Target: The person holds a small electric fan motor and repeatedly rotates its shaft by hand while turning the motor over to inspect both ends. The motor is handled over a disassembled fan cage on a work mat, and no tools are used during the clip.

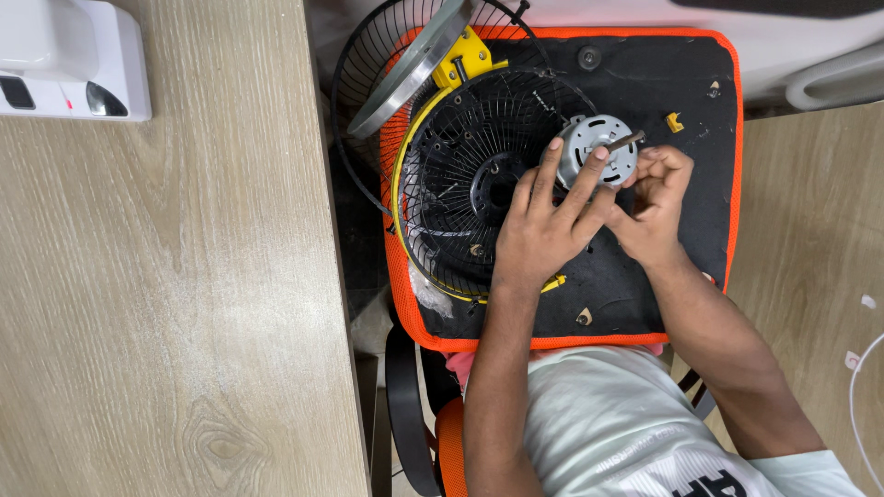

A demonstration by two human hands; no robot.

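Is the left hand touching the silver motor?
Touching: the head view shows the left hand with its fingertips pressed on the silver motor.

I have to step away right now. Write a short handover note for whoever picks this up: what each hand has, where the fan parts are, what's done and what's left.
Left hand: fingers spread on the silver fan motor, steadying it; not closed around it.
Right hand: fingers pinched together beside the motor, just below its shaft; what it grips is hidden.
Parts: the motor sits on the black orange-edged pad at the edge of the black wire grille. A second grille with its metal ring leans behind. Small loose pieces lie on the pad.
Done: fan opened, motor out of the grille.
Left: motor work in hand; nothing reassembled yet.
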